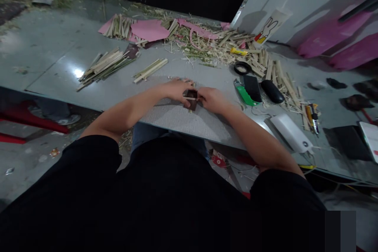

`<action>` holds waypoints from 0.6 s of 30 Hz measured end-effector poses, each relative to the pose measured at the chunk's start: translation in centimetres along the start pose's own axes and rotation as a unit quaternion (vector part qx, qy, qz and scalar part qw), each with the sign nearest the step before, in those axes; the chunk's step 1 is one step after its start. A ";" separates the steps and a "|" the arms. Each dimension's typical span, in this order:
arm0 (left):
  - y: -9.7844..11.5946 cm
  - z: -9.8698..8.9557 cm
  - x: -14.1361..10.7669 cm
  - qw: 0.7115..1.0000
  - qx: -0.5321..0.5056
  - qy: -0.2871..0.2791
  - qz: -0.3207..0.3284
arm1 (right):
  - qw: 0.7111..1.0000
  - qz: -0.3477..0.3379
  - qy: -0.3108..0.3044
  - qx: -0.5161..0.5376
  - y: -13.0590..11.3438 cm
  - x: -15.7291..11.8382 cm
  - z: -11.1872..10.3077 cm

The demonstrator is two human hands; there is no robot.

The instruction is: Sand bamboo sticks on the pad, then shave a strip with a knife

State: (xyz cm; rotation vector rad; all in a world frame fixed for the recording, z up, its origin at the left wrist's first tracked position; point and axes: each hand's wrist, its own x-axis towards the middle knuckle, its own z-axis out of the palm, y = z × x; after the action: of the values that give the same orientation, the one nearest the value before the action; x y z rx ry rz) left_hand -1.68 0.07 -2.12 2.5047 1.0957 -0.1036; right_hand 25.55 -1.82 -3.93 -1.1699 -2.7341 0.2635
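Observation:
Near the front edge of the table, a small dark brown block lies between my two hands. My left hand grips it from the left, fingers over the far side and thumb on the near part. A thin pale strip crosses the block, its right end at the pinched fingers of my right hand. Under the block, the end of a greenish bamboo strip pokes out toward me. To the left lie a few split bamboo strips and a larger bundle of strips.
Bamboo shavings and pink paper spread along the back. At right are a black tape roll, a green case, a dark phone-like slab, a black mouse, a white power bank and cutters.

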 end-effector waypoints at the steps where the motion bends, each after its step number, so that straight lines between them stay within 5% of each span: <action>1: 0.1 0.0 -0.1 1.000 0.002 -0.001 0.000 | 1.000 -0.003 0.000 0.002 0.0 0.0 0.0; 7: 0.8 -0.4 -0.4 1.000 0.001 -0.014 -0.008 | 0.999 0.030 0.025 -0.012 1.4 0.3 -0.8; 13: 0.8 -0.4 -0.3 1.000 0.009 -0.009 -0.003 | 1.000 -0.016 0.002 0.004 0.2 0.4 0.1; 18: 0.9 -0.6 -0.4 1.000 0.002 -0.018 -0.017 | 0.999 0.031 0.023 -0.006 1.9 0.6 -0.8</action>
State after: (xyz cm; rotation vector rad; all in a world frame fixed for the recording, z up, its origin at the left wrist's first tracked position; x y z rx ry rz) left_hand -1.38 -0.56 -1.19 2.4786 1.1248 -0.1589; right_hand 26.62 0.02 -3.55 -1.2495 -2.6668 0.2246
